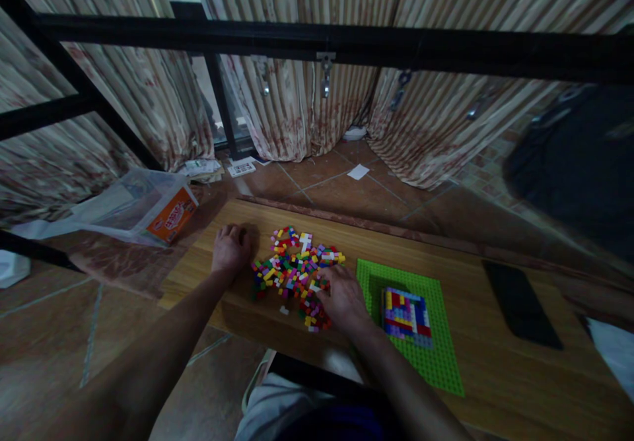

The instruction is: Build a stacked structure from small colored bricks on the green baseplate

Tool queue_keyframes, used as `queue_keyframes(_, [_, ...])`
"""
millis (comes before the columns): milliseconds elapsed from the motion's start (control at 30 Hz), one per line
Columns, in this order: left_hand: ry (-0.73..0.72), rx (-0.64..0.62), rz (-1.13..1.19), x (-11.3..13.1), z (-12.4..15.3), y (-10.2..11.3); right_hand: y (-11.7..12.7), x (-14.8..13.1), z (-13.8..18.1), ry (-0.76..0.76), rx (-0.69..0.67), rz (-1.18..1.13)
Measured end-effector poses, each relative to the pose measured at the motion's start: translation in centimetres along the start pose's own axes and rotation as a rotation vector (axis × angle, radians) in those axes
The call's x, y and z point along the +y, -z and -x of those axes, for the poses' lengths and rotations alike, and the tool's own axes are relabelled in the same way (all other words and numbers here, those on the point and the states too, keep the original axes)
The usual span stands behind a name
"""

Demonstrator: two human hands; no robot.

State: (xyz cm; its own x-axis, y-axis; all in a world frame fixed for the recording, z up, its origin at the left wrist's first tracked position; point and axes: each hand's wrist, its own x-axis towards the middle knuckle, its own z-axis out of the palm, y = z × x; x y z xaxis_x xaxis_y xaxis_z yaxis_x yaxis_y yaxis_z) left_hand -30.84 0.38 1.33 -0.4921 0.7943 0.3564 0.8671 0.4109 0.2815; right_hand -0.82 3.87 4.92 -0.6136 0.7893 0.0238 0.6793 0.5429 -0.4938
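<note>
Toy building bricks [287, 271] lie heaped on our desk [470, 315], likely light, stiff and slick; we'd pinch opposite sides. Our right hand [343, 297] reaches among them, grip hidden; farther off, our left hand [231, 249] curls apart, contents unclear.

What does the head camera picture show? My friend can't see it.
A person's right hand is at a pile of colourful bricks on a wooden table, with their left hand beside it. To the right, a brick block sits on a green baseplate.
</note>
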Motion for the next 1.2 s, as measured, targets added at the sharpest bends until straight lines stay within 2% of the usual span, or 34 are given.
queue_keyframes(300, [-0.006, 0.005, 0.005, 0.1, 0.0, 0.1, -0.1, 0.0, 0.5, 0.026, 0.034, -0.096])
queue_keyframes(567, [-0.009, 0.007, 0.000, -0.1, -0.1, -0.1, 0.6, 0.1, 0.8, -0.117, 0.057, 0.128])
queue_keyframes(733, [-0.011, -0.001, -0.006, 0.0, -0.1, 0.1, 0.9, -0.2, 0.8, -0.169, 0.018, 0.154])
queue_keyframes(933, [-0.016, 0.001, 0.000, 0.0, -0.1, 0.1, 0.8, 0.3, 0.5, -0.167, 0.022, 0.076])
queue_keyframes(1200, [0.006, 0.004, 0.009, -0.1, -0.1, -0.2, 0.8, 0.6, 0.8, -0.156, 0.040, -0.168])
